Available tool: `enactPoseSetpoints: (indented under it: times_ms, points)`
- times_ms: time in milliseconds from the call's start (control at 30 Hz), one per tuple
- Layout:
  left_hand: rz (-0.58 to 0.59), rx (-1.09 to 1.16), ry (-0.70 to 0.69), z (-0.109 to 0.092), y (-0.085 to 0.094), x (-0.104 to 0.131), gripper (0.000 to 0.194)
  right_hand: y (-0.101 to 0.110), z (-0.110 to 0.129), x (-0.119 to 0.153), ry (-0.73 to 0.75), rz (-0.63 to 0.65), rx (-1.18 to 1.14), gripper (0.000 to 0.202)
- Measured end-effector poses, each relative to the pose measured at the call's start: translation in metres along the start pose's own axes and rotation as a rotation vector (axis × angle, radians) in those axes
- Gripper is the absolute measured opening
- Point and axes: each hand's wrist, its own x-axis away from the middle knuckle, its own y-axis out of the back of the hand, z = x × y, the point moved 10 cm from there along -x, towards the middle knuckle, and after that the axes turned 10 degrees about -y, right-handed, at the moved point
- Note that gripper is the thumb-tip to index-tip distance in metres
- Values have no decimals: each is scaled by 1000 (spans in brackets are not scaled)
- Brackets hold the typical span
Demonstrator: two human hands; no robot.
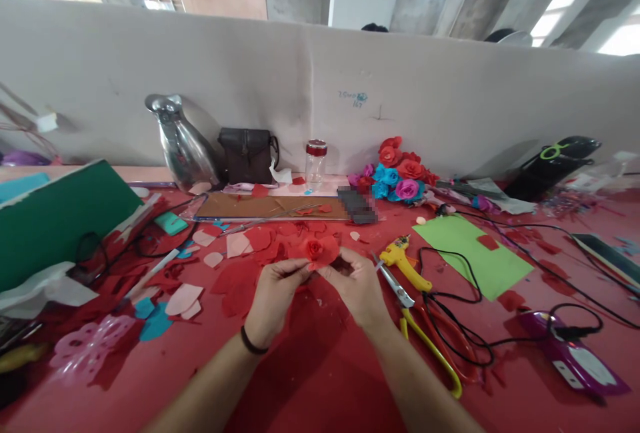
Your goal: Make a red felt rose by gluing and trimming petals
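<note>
Red paper flower (315, 247) was held at the middle of the tabletop (320, 386), between both hands. Its lower edge was pinched narrowly by the left hand (277, 293), thumb against fingers; the same edge, further right, was met by the thumb of the right hand (357, 285), whose grip was drawn narrow on the petal there. The coiled centre was left uncovered, just above the meeting thumbs, and the outer petals were spread past the fingertips. Whether the tabletop was touched by the flower could not be told. Red scraps (237, 290) were strewn beside the left hand. To the right of the right hand, scissors (399, 284) and a yellow glue gun (406, 265) were seen lying close together. Behind, a bunch of paper flowers (400, 173) was propped near the wall (225, 66).
</note>
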Motion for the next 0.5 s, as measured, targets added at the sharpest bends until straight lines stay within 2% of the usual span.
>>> enactPoseSetpoints:
  times_ms: [333,500]
  points:
    - [-29,37,22,2,3,1,9,0,6,4,-3,-19,8,14]
    - [-3,89,54,5,1,2,12,8,6,7,35,-52,-150,20]
